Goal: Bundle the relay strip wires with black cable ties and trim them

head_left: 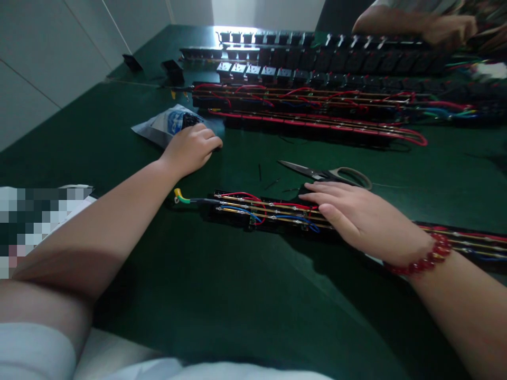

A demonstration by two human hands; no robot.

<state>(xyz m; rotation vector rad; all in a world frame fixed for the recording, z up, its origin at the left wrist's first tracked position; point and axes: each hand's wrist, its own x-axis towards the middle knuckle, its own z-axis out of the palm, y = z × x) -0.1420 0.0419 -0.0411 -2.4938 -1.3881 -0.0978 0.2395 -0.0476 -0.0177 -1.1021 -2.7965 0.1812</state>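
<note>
My left hand (193, 149) reaches to the mouth of an open white and blue packet (164, 124) with small black pieces (190, 120) in it. Its fingers are curled down and together; whatever lies under them is hidden. Flat across a long black strip (273, 211) with brass rails and red and blue wires lies my right hand (352, 214), fingers stretched out. A yellow-green wire with a ring terminal (179, 196) sticks out of the strip's left end. Just beyond my right fingers rest scissors (325, 173), their blades pointing left.
Farther back lie another wired strip (301, 97), a strip with a red cable loop (317, 122) and rows of black modules (269, 74). Thin dark offcuts (260, 172) lie beside the scissors. A co-worker's hands (451, 31) are at the upper right. Papers (75, 211) are at the left edge.
</note>
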